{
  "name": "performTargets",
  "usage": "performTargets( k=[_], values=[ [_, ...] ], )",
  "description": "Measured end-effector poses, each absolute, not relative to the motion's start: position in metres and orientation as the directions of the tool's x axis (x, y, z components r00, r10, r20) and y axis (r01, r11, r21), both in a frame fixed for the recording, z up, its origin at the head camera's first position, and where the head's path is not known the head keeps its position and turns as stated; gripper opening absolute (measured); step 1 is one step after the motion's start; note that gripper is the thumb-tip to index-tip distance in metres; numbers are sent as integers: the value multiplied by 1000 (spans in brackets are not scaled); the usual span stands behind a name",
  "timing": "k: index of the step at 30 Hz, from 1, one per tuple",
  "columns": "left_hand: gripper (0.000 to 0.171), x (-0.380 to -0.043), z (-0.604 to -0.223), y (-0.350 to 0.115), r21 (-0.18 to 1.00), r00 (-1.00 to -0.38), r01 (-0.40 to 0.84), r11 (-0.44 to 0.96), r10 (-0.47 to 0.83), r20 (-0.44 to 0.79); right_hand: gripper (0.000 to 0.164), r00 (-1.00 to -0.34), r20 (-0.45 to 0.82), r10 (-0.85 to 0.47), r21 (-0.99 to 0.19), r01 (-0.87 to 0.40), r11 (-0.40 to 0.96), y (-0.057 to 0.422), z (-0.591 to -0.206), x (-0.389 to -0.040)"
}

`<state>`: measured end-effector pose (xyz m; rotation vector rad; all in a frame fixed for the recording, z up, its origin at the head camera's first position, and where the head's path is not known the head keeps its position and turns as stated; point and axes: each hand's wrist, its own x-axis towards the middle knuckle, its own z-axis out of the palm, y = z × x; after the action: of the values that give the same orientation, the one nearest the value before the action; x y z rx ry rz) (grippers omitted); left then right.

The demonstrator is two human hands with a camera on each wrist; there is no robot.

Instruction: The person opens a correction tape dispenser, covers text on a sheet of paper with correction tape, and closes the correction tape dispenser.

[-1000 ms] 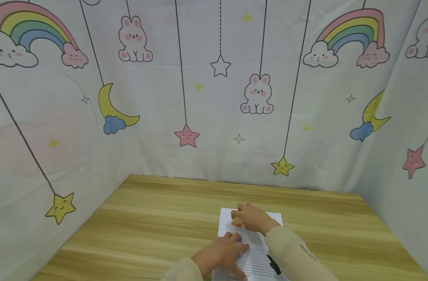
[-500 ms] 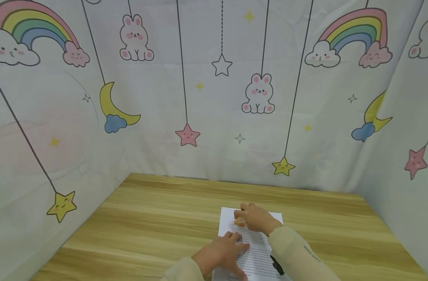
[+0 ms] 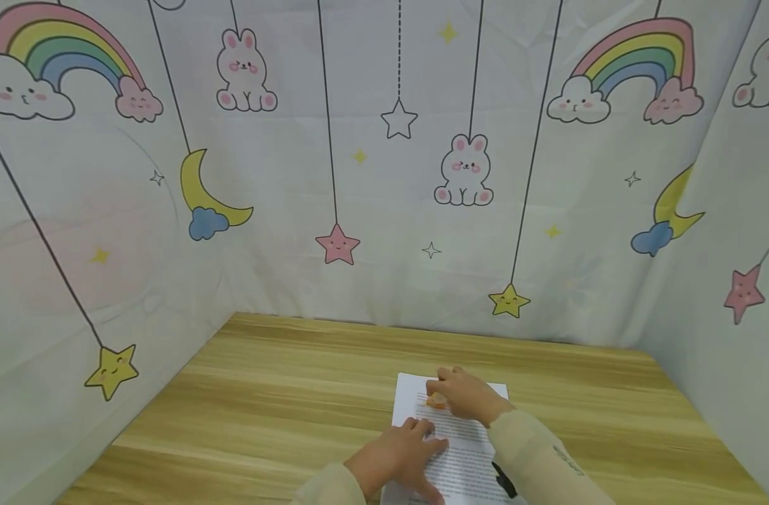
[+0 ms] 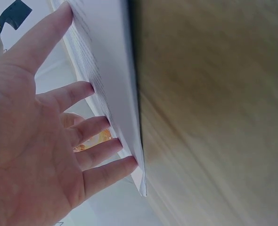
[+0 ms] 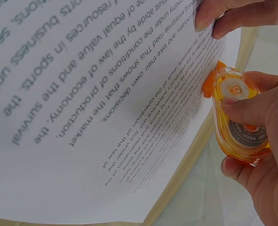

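Observation:
A printed sheet of paper (image 3: 457, 463) lies on the table in the head view. My right hand (image 3: 469, 398) grips a see-through orange correction tape dispenser (image 5: 240, 120) near the sheet's top. Fingers and thumb hold the round body from both sides in the right wrist view, and its orange tip (image 5: 208, 85) is right at the printed lines. Lower down, at the sheet's left side, my left hand (image 3: 405, 452) is spread, fingers apart. In the left wrist view the fingertips of my left hand (image 4: 40, 132) rest on the paper.
The wood-grain table (image 3: 283, 393) stretches out around the paper. A white cloth (image 3: 277, 175) printed with rainbows, rabbits and stars hangs behind and along both sides. Beside the right sleeve (image 3: 542, 449), a black piece (image 3: 503, 480) shows over the page.
My right hand has slid a little to the right across the top of the page with the correction tape dispenser. The left hand has stayed in place.

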<state>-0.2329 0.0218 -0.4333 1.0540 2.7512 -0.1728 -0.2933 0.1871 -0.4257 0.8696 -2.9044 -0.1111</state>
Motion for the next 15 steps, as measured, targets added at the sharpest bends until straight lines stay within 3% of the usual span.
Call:
performTargets(
  k=[15],
  values=[
    [81,-232,-431,22,-51,-733,668,742,646,-213,32,-842,77,-534,79,-529,845,198,-424,-290]
  ],
)
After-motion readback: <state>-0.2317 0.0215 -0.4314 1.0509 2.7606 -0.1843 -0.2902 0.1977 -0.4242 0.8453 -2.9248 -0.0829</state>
